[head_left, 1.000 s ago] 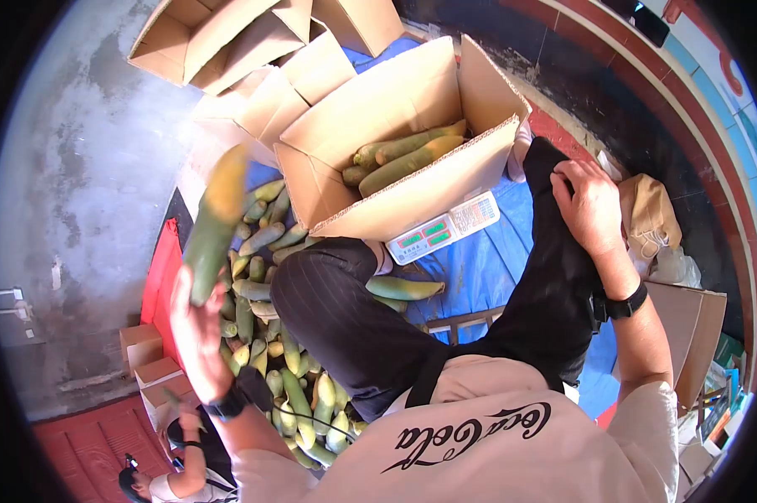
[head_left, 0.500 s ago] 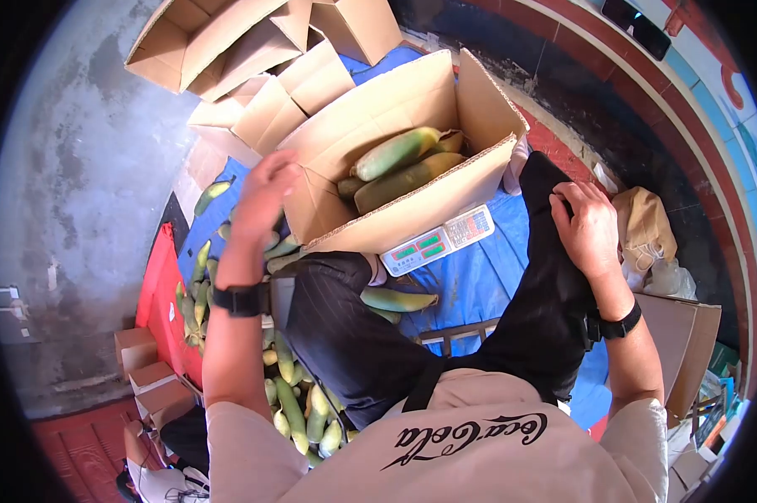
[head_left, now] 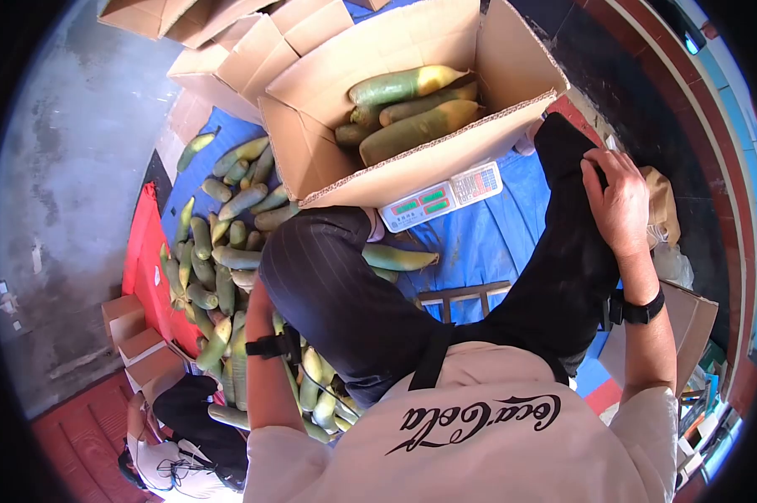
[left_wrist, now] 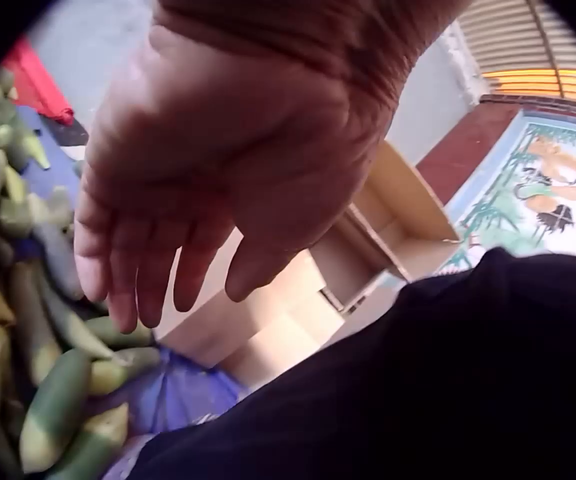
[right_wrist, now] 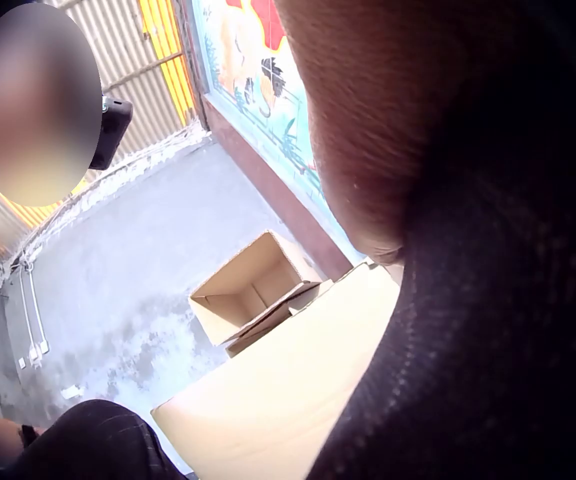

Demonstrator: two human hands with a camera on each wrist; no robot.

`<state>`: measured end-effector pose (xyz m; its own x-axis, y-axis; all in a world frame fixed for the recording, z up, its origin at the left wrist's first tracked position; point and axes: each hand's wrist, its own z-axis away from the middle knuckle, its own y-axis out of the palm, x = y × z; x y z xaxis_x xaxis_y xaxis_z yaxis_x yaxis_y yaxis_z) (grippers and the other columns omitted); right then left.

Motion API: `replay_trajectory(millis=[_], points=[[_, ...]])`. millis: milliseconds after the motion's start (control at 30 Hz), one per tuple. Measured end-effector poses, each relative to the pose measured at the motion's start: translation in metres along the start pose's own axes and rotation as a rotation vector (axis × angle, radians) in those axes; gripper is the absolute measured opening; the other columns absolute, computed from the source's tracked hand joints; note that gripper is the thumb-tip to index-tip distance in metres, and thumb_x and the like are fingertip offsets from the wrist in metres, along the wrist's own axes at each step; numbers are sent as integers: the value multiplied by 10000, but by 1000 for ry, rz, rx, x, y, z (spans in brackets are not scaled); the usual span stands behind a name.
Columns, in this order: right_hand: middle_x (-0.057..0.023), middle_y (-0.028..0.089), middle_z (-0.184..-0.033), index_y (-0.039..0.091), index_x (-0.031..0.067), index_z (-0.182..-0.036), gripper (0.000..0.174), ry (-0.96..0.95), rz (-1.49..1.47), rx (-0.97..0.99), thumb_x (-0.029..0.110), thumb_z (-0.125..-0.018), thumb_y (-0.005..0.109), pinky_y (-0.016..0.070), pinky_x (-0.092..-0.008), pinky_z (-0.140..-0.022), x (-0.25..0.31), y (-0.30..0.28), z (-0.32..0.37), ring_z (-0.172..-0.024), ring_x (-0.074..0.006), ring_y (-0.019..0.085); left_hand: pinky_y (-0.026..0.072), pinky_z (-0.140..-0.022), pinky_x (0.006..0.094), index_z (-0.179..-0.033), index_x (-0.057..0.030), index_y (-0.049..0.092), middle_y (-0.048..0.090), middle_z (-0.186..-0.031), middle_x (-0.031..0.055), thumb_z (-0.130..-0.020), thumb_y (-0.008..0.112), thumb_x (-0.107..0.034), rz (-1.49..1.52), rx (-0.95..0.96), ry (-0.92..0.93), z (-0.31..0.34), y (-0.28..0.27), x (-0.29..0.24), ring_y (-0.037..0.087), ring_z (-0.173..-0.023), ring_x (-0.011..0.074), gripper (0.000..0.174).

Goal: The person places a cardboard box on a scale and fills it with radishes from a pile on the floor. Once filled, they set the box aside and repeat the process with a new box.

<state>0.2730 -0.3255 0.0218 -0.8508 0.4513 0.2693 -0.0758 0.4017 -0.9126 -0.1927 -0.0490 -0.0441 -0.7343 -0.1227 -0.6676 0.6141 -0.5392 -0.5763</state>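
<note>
My left hand (left_wrist: pixel 208 150) holds nothing, its fingers loosely extended above the floor in the left wrist view. In the head view that hand is hidden beside my left knee, close to a pile of green radishes (head_left: pixel 225 289). On my right knee rests my right hand (head_left: pixel 623 201), fingers relaxed and holding nothing. An open cardboard carton (head_left: pixel 454 155) stands in front of me with several green radishes inside; a bright green radish with a yellow end (head_left: pixel 395 86) lies at the back of them. Against the carton's near side is a digital scale panel (head_left: pixel 441 199) with lit green readouts.
More open cardboard boxes (head_left: pixel 244 50) stand behind the carton at the left. A blue tarp (head_left: pixel 470 251) covers the floor. Another person (head_left: pixel 186 444) sits at the lower left near small cartons (head_left: pixel 139 344). Between my legs lies a loose radish (head_left: pixel 403 258).
A second ago my left hand held up a radish; half a second ago it was empty by the carton's left edge, a radish newly inside. Now that arm is lowered towards the pile.
</note>
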Motion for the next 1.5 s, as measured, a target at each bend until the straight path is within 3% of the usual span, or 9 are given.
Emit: replay_trajectory(millis=[433,900,1500], points=[[-106,631,-811,616,30,-867,92,4,112,71,103,-811,624,485,-356,-716,15,4,-14,-804,-278,614,454,-696,262,-1103,-8,598,661,-972,45,-876,579,-202,29,70,-53,3,33,81,619,-834,141,300],[-117,637,-837,624,30,-875,89,41,138,110,77,-800,630,482,-347,-755,15,8,-24,-828,-289,615,456,-701,268,-1099,-6,601,662,-962,42,-866,590,-208,36,206,-44,-3,81,127,618,-829,143,308],[-121,638,-830,628,28,-863,87,52,121,112,69,-787,641,475,-345,-779,14,10,-25,-833,-290,614,459,-708,275,-1092,-4,604,662,-949,37,-854,603,-215,-33,235,-5,40,77,158,617,-824,147,318]])
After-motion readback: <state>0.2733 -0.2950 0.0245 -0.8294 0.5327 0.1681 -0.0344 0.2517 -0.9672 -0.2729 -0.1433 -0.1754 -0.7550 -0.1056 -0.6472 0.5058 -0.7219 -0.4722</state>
